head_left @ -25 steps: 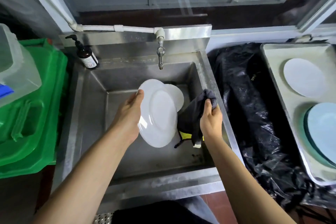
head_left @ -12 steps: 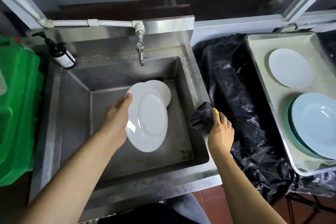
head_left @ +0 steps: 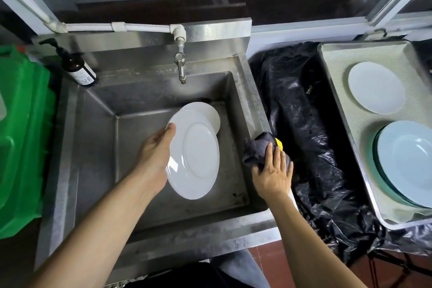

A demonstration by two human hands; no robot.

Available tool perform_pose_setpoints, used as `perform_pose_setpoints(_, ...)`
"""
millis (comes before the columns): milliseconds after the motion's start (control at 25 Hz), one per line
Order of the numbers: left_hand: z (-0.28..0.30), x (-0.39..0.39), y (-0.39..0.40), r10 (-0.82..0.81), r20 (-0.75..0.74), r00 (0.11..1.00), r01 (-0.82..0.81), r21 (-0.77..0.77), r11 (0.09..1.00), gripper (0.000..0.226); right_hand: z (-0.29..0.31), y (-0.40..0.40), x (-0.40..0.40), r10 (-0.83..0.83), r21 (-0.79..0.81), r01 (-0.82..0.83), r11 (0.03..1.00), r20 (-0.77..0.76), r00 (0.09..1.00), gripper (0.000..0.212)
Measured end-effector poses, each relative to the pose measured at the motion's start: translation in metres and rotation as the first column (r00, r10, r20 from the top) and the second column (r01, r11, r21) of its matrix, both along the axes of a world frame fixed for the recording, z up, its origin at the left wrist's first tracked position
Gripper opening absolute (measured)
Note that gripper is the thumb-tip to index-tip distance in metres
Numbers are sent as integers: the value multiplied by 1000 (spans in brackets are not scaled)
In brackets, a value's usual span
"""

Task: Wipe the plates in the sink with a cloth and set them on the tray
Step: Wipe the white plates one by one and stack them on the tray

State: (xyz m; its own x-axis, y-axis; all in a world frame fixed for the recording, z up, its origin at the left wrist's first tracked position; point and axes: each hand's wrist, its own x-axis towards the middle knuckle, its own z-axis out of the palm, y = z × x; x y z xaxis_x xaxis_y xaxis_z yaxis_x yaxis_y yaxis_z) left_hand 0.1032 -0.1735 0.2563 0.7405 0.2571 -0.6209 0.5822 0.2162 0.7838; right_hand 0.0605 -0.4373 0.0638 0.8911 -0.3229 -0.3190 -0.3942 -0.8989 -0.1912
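Note:
My left hand [head_left: 155, 155] grips a white plate [head_left: 196, 156] by its left rim and holds it tilted above the steel sink [head_left: 98, 138]. A smaller white plate [head_left: 211, 114] lies on the sink floor behind it, partly hidden. My right hand [head_left: 272, 170] rests with straight fingers on a dark cloth [head_left: 257, 149] with a yellow tag, bunched on the sink's right rim. The tray [head_left: 339, 72] at the right carries a white plate [head_left: 376, 87] and a stack of pale blue plates [head_left: 406, 161].
A tap [head_left: 180, 63] hangs over the sink's back wall. A brown pump bottle [head_left: 77, 68] stands at the sink's back left corner. A green plastic crate [head_left: 21, 138] sits at the left. Black plastic sheeting [head_left: 304, 124] covers the gap between sink and tray.
My right hand carried the cloth out of the sink to the right rim and laid it down there, its fingers now flat on top. The left hand keeps the plate in about the same place.

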Motion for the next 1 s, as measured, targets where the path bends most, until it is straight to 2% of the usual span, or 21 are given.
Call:
perform_pose_setpoints(40, -1, -1, -1, -15, 6, 1000, 15, 3, 1000, 14, 6, 0, 4, -17, 11, 17, 1000, 15, 1000, 87)
perform_pose_setpoints(160, -6, -4, -1, -110, 79, 991, 103, 96, 990, 22, 36, 10, 13, -83, 67, 69, 995, 236, 968, 75)
perform_pose_setpoints(240, -11, -8, 1, -244, 173, 954, 204, 220, 954, 36, 60, 26, 19, -173, 261, 96, 960, 288, 942, 53)
perform_pose_setpoints(280, -13, -9, 3, -321, 225, 920, 248, 301, 921, 43, 77, 39, 24, -243, 402, 129, 907, 246, 938, 39)
perform_pose_setpoints(360, -11, -10, 9, -452, 295, 842, 294, 450, 843, 40, 113, 66, 35, -397, 692, 209, 691, 121, 910, 19)
perform_pose_setpoints(440, -3, -12, 15, -604, 283, 745, 351, 604, 716, 32, 149, 87, 49, -456, 835, 233, 499, 24, 889, 28)
perform_pose_setpoints(480, 1, -15, 17, -683, 248, 687, 386, 672, 632, 27, 164, 93, 55, -467, 859, 253, 446, -18, 884, 37)
perform_pose_setpoints(560, 6, -25, 21, -799, 150, 583, 443, 765, 467, 21, 189, 98, 60, -487, 855, 320, 408, -92, 868, 51)
perform_pose_setpoints(600, 7, -29, 23, -834, 111, 541, 451, 798, 399, 26, 195, 98, 58, -487, 840, 358, 407, -132, 863, 50)
perform_pose_setpoints(760, 5, -42, 26, -936, -4, 352, 510, 840, 188, 39, 189, 95, 39, -464, 800, 466, 378, -272, 843, 24)
perform_pose_setpoints(880, -2, -51, 37, -947, -54, 316, 553, 822, 138, 41, 173, 97, 25, -509, 813, 474, 338, -266, 819, 17)
perform_pose_setpoints(1000, -1, -53, 51, -943, -25, 333, 587, 788, 186, 41, 166, 104, 12, -560, 863, 425, 274, -216, 800, 13)
